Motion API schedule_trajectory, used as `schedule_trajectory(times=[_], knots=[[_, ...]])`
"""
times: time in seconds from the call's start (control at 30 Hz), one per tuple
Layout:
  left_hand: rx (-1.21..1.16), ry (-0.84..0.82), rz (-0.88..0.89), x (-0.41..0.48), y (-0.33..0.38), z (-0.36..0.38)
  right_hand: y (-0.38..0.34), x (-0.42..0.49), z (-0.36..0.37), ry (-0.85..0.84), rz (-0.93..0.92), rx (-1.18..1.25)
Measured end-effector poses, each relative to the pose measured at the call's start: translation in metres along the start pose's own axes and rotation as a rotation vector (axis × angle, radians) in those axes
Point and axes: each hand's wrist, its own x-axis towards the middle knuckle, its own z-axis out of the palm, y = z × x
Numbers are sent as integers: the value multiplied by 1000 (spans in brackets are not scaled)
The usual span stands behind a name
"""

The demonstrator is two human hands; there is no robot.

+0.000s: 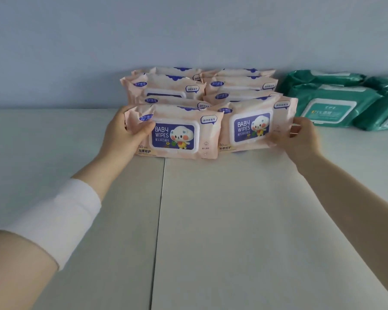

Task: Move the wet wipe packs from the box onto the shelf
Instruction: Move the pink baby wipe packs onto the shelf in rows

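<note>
In the head view we look down on a white shelf (211,220) that runs back to a pale blue wall (188,30), with a thin seam (159,209) dividing its surface.

Our left hand (126,133), with a white sleeve (61,211) on the forearm behind it, grips the left end of the front-left pink pack (177,133). The thumb lies across the printed face and the fingers are hidden behind. Our right hand (300,137) pinches the right end of the front-right pink pack (251,126) in the same way. Each hand is closed on its own pack, and we judge that the outer ends are held so the two packs can sit side by side with their inner ends touching.

Both packs stand tilted with their labels towards us, leaning back on the pink packs behind (173,90), which form two overlapping columns against the wall. That slant lets each label show above the one in front. The left pack's lower edge seems to rest on the shelf. We cannot tell whether the right one is fully down.

A group of green packs (329,104) lies just beside the pink columns on the right, so the colours are kept apart. The box is not in view, so we cannot say how many packs remain. These two look nearly placed, and letting go seems the natural next move.
</note>
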Motion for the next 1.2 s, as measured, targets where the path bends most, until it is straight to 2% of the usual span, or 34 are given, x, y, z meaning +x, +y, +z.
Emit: schedule_trajectory(times=[0.1, 0.17, 0.33, 0.47, 0.7, 0.87, 0.93, 1.03, 1.2], knots=[[370, 84, 209, -16, 20, -3, -9, -28, -6, 44, 3, -217], [598, 45, 393, -32, 38, -1, -13, -58, -17, 57, -78, -455], [1058, -381, 769, -85, 90, 32, -3, -131, -66, -120, -293, -1067], [1236, -604, 886, -145, 147, 77, 13, -177, -139, -199, -258, -1242], [1218, -749, 1079, -295, 244, 201, 79, -252, -315, -115, -66, -1257], [998, -876, 1223, -436, 293, 307, 175, -329, -448, 24, 158, -1215], [901, -972, 1271, -493, 298, 345, 218, -368, -489, 11, 282, -1191], [885, -1128, 1318, -563, 289, 397, 280, -420, -532, -24, 470, -1174], [906, -1355, 1385, -654, 239, 468, 378, -490, -555, -126, 722, -1088]])
